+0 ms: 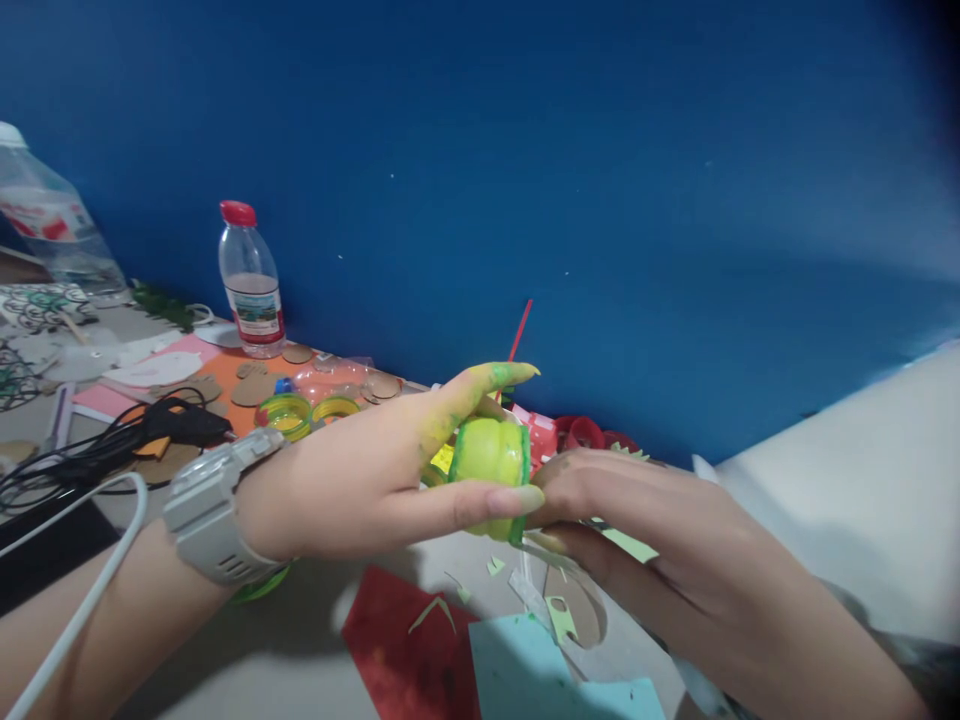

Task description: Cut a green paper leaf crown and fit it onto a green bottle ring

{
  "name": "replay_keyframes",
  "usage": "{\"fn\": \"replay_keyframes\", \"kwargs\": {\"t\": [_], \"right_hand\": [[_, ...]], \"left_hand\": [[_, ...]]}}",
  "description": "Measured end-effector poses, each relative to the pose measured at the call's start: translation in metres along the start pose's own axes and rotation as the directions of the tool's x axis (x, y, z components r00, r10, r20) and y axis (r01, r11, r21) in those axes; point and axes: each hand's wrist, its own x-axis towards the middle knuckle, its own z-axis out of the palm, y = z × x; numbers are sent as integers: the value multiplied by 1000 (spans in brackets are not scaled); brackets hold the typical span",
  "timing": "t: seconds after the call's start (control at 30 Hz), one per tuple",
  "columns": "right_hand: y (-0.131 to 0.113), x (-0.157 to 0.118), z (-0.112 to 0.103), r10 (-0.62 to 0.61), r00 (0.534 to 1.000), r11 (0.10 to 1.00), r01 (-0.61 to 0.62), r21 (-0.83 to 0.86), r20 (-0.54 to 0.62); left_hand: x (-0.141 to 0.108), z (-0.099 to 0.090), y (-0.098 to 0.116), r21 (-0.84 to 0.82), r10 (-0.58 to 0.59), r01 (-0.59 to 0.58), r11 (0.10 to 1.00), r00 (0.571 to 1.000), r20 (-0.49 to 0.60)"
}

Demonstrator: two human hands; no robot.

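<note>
My left hand (390, 480) holds a yellow-green painted piece of plastic bottle (491, 455), shaped like a short cup with a darker green rim. Its thumb and fingers lie on opposite sides of the piece, and yellow and green paint stains them. My right hand (637, 520) comes in from the right with bent fingers, its tips at the green rim. What those fingertips pinch is hidden. Behind the piece, a thin red stick (520, 335) rises at a slant. A grey watch (217, 510) is on my left wrist.
A bottle with a red cap (251, 285) stands by the blue wall (480, 180), left of a larger bottle's right side. Black cable (150, 435) and yellow plastic rings (285, 415) lie left. Red paper (412, 640), light blue paper (525, 660) and green scraps lie in front.
</note>
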Motion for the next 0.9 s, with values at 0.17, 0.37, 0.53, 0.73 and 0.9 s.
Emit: {"fn": "replay_keyframes", "kwargs": {"t": [0.17, 0.37, 0.53, 0.73, 0.9], "right_hand": [[0, -2, 0, 9, 1000, 1000, -9, 10, 8], [-1, -2, 1, 21, 1000, 1000, -21, -16, 4], [0, -1, 2, 6, 1000, 999, -6, -31, -1], [0, 1, 3, -15, 1000, 999, 14, -48, -18], [0, -1, 3, -20, 1000, 998, 20, -56, -15]], "left_hand": [[0, 0, 1, 13, 2, -2, 1000, 1000, 8], [1, 1, 2, -11, -41, 41, 999, 999, 4], [1, 1, 1, -23, -85, 85, 996, 996, -6], [1, 2, -2, 0, -99, 99, 995, 995, -10], [1, 2, -1, 17, -111, 111, 994, 994, -4]]}}
